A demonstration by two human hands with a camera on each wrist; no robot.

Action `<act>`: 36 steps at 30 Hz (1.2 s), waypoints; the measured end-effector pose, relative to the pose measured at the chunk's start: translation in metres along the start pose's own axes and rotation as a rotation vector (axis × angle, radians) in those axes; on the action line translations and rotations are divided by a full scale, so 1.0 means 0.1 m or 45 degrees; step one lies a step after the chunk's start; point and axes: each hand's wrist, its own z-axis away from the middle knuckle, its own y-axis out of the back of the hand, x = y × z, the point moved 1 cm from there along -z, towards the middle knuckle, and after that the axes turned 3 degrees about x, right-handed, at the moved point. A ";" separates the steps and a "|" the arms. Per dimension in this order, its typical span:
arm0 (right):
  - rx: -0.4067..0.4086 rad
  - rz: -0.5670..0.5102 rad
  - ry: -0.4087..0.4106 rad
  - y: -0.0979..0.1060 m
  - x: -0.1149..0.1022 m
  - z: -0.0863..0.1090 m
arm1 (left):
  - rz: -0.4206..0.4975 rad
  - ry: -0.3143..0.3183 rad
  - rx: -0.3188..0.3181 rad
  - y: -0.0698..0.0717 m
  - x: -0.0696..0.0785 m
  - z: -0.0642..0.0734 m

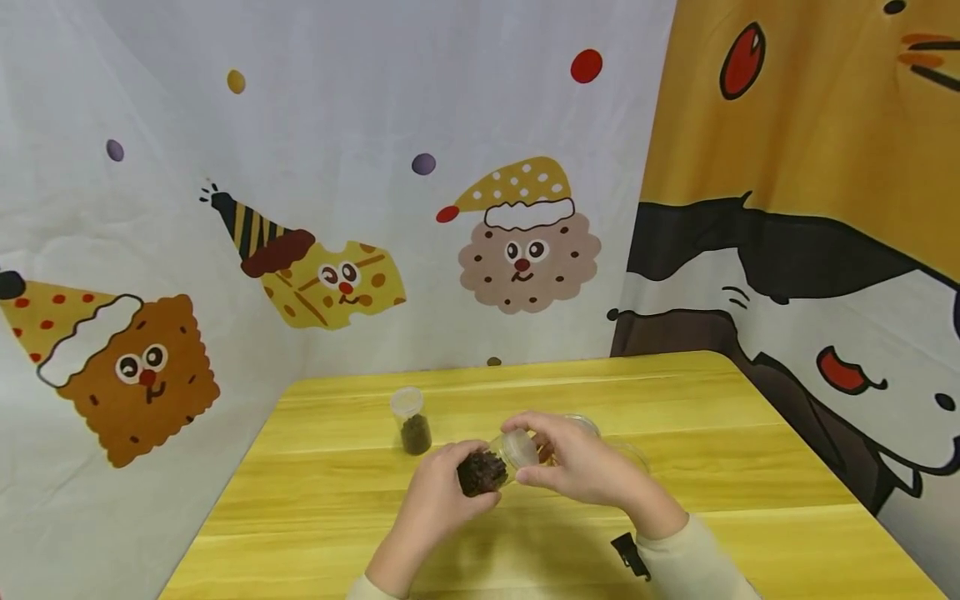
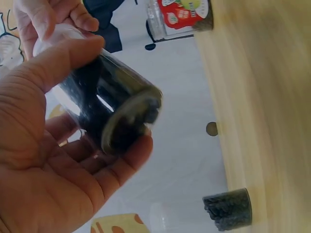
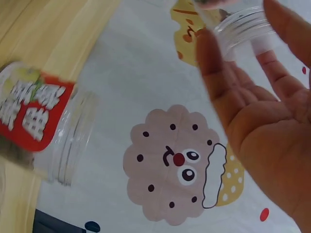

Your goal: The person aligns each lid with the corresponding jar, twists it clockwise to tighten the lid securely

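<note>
My left hand [image 1: 447, 482] grips a clear plastic jar [image 1: 483, 472] round its body, holding it tilted above the table. Dark, crumbly pieces fill its lower part, and its base faces the camera in the left wrist view. At the jar's other end, my right hand [image 1: 573, 458] holds the translucent lid [image 1: 520, 448] between thumb and fingers. Ridges of clear plastic show beside those fingers in the right wrist view. Behind the right hand stands another clear jar [image 3: 34, 116] with a red label, partly hidden in the head view.
A capped clear jar [image 1: 412, 425] with dark contents stands at the back left of the yellow wood-grain table [image 1: 315, 517]. A clear round lid [image 1: 632, 454] lies right of my right hand. A small black object [image 1: 630, 556] lies near the right sleeve. A printed cloth [image 1: 360, 108] hangs behind.
</note>
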 end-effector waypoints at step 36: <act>-0.020 -0.068 -0.011 0.06 0.15 -0.09 | -0.163 -0.080 0.023 0.05 0.04 -0.13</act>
